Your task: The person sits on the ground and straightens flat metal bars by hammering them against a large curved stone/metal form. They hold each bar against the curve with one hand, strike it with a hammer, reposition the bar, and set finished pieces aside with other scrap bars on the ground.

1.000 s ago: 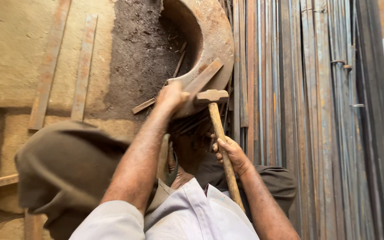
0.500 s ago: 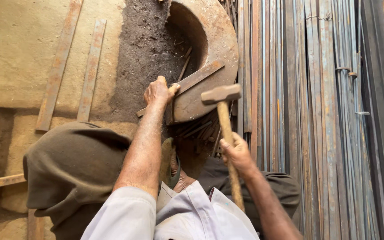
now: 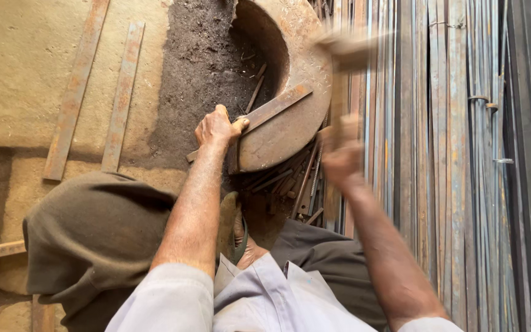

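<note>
My left hand [image 3: 217, 128] grips the near end of a flat rusty metal bar [image 3: 273, 109] that lies slantwise across the rim of a big rusty round steel block [image 3: 290, 132]. My right hand [image 3: 342, 154] is blurred by motion and holds the wooden handle of a hammer; the hammer head [image 3: 346, 50] is raised above the block's right side, well clear of the bar. My knees in brown trousers frame the bottom of the view.
A stack of long steel bars and rods [image 3: 456, 166] runs along the right. Two flat rusty strips [image 3: 96, 92] lie on the sandy ground at left. Short scrap pieces [image 3: 290, 184] are piled below the block. Dark soil [image 3: 201, 67] surrounds the block's hollow.
The hammer has swung upward and away from the bar, now blurred. My left hand has stayed on the bar's end. The camera has shifted slightly.
</note>
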